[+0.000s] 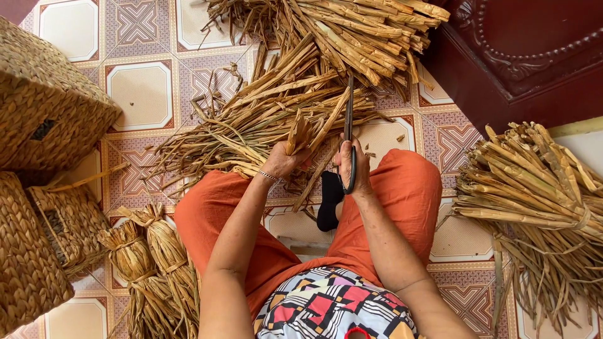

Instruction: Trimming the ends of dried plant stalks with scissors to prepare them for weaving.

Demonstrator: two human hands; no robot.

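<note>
My left hand (284, 158) grips a small bunch of dried straw-coloured stalks (300, 130) that stands up from the fist. My right hand (353, 164) holds black-handled scissors (348, 125), blades pointing away from me and closed or nearly closed beside a stalk. A large loose pile of the same dried stalks (270, 107) lies on the tiled floor just beyond both hands. I sit with orange-trousered knees (408, 188) spread, and a dark sock-like thing (329, 199) lies between them.
Woven baskets (44, 107) stand at the left, with tied bundles of stalks (151, 263) beside my left leg. Another stalk bundle (534, 188) lies at the right. More stalks (364, 31) are piled at the top, next to dark red wooden furniture (521, 56).
</note>
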